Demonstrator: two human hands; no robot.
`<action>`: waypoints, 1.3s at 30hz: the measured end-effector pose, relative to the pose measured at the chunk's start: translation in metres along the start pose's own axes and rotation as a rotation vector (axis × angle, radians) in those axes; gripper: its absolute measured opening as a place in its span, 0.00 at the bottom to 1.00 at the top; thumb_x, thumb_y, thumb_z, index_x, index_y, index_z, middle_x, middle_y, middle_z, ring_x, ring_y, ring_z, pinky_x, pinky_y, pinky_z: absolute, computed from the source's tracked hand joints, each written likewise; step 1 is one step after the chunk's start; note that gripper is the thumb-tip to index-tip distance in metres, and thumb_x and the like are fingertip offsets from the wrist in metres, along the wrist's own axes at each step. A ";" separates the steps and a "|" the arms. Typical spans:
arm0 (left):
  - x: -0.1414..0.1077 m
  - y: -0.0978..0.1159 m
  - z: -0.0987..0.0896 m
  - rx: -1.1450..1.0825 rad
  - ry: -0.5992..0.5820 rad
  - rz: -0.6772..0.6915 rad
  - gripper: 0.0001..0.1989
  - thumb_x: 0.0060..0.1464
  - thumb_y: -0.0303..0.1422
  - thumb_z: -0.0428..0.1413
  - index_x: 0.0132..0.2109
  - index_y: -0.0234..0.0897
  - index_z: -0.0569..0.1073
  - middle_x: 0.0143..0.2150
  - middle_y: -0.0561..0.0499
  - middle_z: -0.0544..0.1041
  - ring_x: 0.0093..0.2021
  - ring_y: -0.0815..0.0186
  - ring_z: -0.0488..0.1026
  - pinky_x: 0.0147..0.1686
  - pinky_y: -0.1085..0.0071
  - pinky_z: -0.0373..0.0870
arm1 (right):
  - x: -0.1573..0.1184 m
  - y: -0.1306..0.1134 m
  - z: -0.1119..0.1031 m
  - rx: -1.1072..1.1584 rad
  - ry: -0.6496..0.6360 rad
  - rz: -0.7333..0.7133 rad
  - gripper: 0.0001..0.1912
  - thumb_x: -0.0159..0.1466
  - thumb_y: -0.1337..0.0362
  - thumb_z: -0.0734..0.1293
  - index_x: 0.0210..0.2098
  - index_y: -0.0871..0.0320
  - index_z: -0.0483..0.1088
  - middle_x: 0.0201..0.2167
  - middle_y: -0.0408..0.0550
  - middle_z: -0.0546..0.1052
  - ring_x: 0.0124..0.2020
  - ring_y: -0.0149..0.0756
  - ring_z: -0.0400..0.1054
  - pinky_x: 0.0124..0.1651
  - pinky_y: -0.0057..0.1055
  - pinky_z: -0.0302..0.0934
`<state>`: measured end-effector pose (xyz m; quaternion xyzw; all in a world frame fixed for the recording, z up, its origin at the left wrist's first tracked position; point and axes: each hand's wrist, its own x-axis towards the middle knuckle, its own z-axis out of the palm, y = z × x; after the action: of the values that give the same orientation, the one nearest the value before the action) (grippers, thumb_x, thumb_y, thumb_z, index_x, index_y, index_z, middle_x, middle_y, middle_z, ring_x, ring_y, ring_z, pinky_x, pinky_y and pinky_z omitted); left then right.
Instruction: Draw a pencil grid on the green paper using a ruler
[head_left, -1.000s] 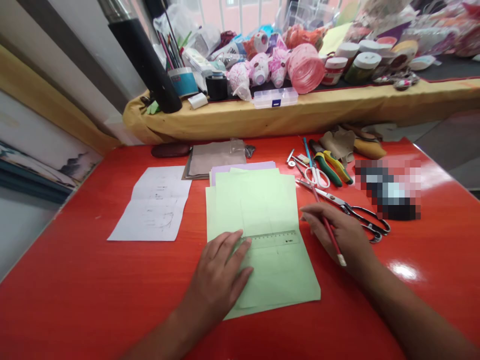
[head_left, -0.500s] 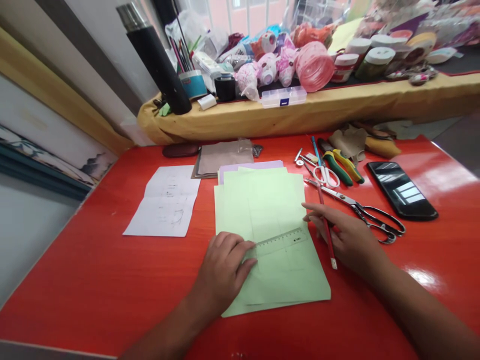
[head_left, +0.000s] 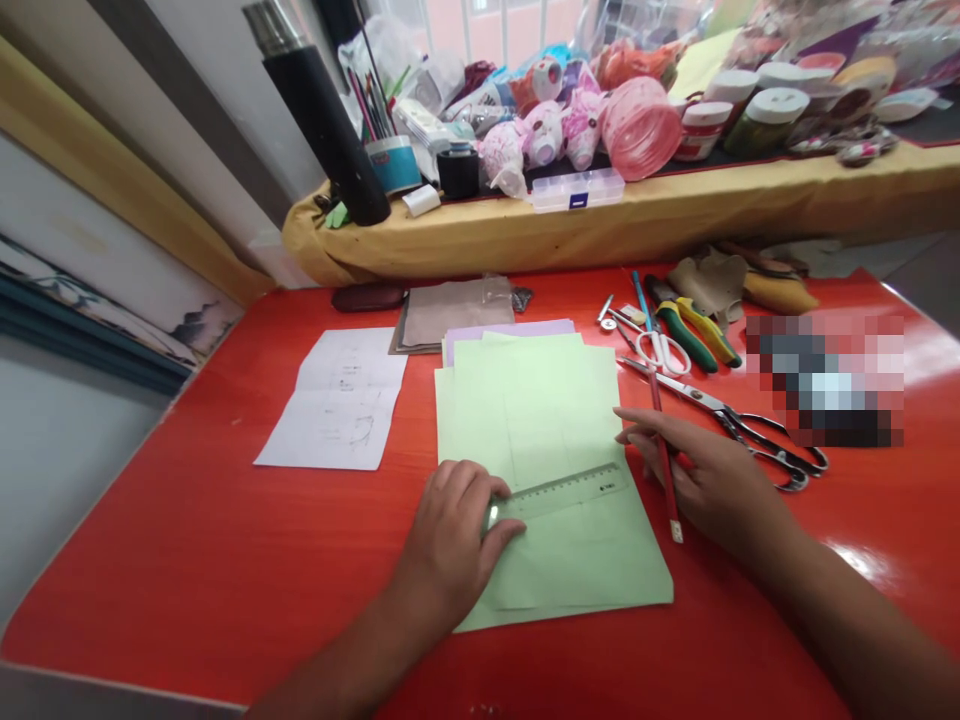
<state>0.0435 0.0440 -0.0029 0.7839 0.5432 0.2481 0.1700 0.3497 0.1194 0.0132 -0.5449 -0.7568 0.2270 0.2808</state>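
Observation:
Pale green paper sheets (head_left: 532, 390) lie stacked on the red table (head_left: 180, 580), with faint pencil lines on the top one. Across the top sheet a clear ruler (head_left: 570, 492) lies at a slant, its right end higher. My left hand (head_left: 457, 525) grips the ruler's left end between thumb and fingers. At the right edge of the paper, my right hand (head_left: 705, 470) holds a red pencil (head_left: 664, 460) among its fingers, the eraser end pointing toward me. The pencil's far end overlaps the scissors in view; its tip cannot be made out clearly.
Large metal scissors (head_left: 705, 397), white-handled scissors (head_left: 660, 350) and green-yellow pliers (head_left: 694, 335) lie right of the paper. A creased white sheet (head_left: 337, 400) with small drawings is at left. Behind stands a cloth-covered ledge (head_left: 480, 240) with a black thermos (head_left: 322, 130) and jars.
The whole view has shifted slightly, moving things a little to the right. The ruler's right end sits slightly lower, and my left thumb reaches a bit further out. The pencil stays in my right hand.

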 end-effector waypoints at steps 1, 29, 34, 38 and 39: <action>0.000 0.000 0.000 -0.001 0.002 -0.007 0.12 0.65 0.29 0.65 0.49 0.42 0.69 0.44 0.49 0.74 0.47 0.55 0.70 0.47 0.57 0.69 | 0.000 0.001 0.000 -0.011 0.007 -0.007 0.19 0.74 0.56 0.64 0.58 0.52 0.80 0.43 0.52 0.89 0.44 0.51 0.86 0.44 0.44 0.80; 0.004 -0.001 0.000 -0.085 -0.007 -0.010 0.13 0.69 0.36 0.59 0.37 0.41 0.64 0.36 0.52 0.71 0.39 0.60 0.64 0.39 0.62 0.60 | -0.006 0.015 0.005 -0.117 0.015 0.088 0.20 0.73 0.48 0.64 0.59 0.41 0.79 0.44 0.43 0.89 0.44 0.51 0.85 0.40 0.40 0.76; 0.004 -0.001 -0.001 -0.109 0.000 -0.012 0.13 0.69 0.37 0.59 0.37 0.41 0.64 0.36 0.52 0.72 0.39 0.60 0.64 0.39 0.62 0.60 | -0.006 0.013 0.005 -0.107 0.038 0.063 0.19 0.73 0.48 0.64 0.58 0.40 0.80 0.44 0.42 0.89 0.41 0.49 0.86 0.40 0.39 0.77; 0.004 0.000 -0.002 -0.145 0.017 -0.021 0.14 0.71 0.39 0.58 0.37 0.41 0.64 0.35 0.53 0.71 0.38 0.61 0.65 0.39 0.62 0.60 | -0.006 0.010 0.004 -0.109 0.087 0.034 0.18 0.72 0.47 0.66 0.56 0.40 0.81 0.41 0.42 0.89 0.38 0.49 0.86 0.37 0.38 0.77; 0.004 0.000 -0.002 -0.156 0.023 -0.028 0.15 0.71 0.40 0.58 0.37 0.41 0.64 0.34 0.53 0.71 0.38 0.61 0.65 0.39 0.62 0.60 | -0.006 0.009 0.004 -0.106 0.094 0.030 0.18 0.72 0.47 0.66 0.56 0.40 0.81 0.41 0.42 0.89 0.37 0.49 0.86 0.37 0.38 0.77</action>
<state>0.0430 0.0483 -0.0003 0.7576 0.5352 0.2963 0.2277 0.3549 0.1159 0.0034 -0.5805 -0.7455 0.1650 0.2830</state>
